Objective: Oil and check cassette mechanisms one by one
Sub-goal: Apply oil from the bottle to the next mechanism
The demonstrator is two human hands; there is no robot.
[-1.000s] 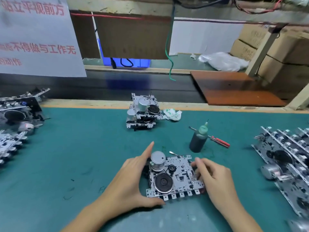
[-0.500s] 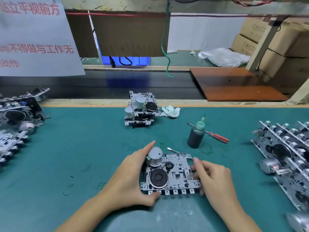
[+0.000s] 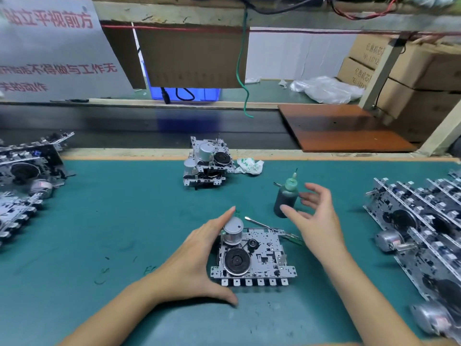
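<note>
Head view is showing a cassette mechanism (image 3: 254, 255) lying flat on the green table (image 3: 112, 221), and everything else is being placed from it. Its silver motor can is standing at its far left corner, a black flywheel is sitting just nearer than that, and a row of white key tabs is lining its near edge.

The left hand (image 3: 199, 255) is cupping the left side of the cassette mechanism: the forefinger is lying along the motor can, the thumb is pressing at the near left corner, and the fingers are straight rather than curled round it. The right hand (image 3: 316, 218) is hovering just beyond the right far corner of the cassette mechanism, spread loose and grasping nothing, its fingertips reaching close to the oil bottle (image 3: 287, 198), apart from it as far as can be told.

The oil bottle, dark with a green nozzle, is standing upright beyond the right far corner of the cassette mechanism. A thin metal tool (image 3: 259, 223) is lying just behind the far edge. Straight beyond the cassette mechanism, near the table's far edge, a stack of mechanisms (image 3: 208, 162) is sitting with a crumpled wrapper (image 3: 249, 166) just beside it. Well to the right, a row of mechanisms (image 3: 419, 221) is leaning together; well to the left, another pile of mechanisms (image 3: 22, 176) is resting.
</note>
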